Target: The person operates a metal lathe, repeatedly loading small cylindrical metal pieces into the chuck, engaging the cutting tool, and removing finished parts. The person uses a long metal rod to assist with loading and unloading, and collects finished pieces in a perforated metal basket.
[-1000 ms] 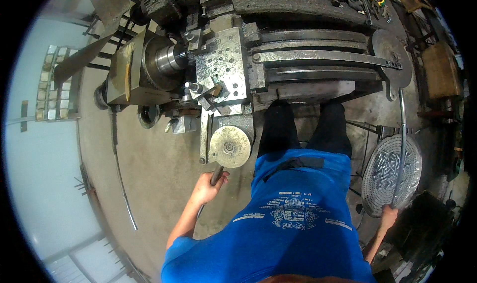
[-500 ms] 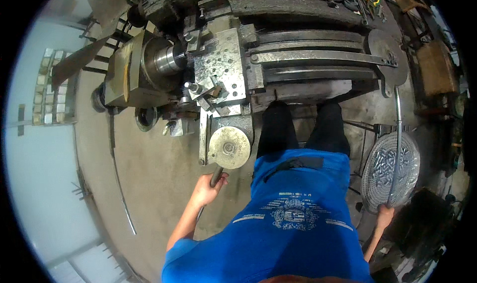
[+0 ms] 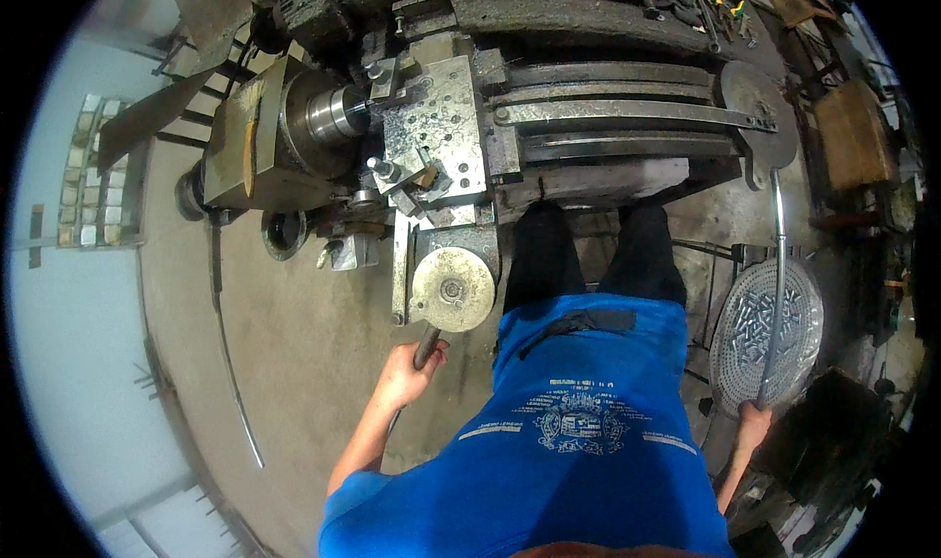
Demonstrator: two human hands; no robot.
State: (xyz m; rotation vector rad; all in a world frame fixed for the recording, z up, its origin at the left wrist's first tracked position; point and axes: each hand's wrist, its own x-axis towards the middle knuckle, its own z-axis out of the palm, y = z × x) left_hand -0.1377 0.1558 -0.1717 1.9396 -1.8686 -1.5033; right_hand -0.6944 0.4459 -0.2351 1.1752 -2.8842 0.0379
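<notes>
My left hand [image 3: 409, 373] is closed round the dark crank handle [image 3: 426, 346] below a round metal handwheel [image 3: 453, 289]. At the far right, my right hand [image 3: 753, 422] grips the lower end of a long metal lever [image 3: 780, 264], which runs up to a plate at the end of the lathe. Past the handwheel lies the metal cross slide [image 3: 441, 137], with clamped tool blocks [image 3: 412, 184] and metal chips on it. The shiny round chuck [image 3: 334, 114] stands to its left. Behind the lever, a perforated round basket [image 3: 726, 367] holds several small metal pieces [image 3: 755, 325].
A brush [image 3: 252, 139] lies on the metal headstock box [image 3: 223, 151] at the left. Long flat bars [image 3: 627, 113] span the lathe bed to the right. A thin rod [image 3: 235, 382] stretches across the floor on the left. Hand tools [image 3: 711, 14] lie at the back right.
The whole view has shifted slightly. My right hand and the lever end appear a little further left and up; my left hand keeps its grip on the crank handle.
</notes>
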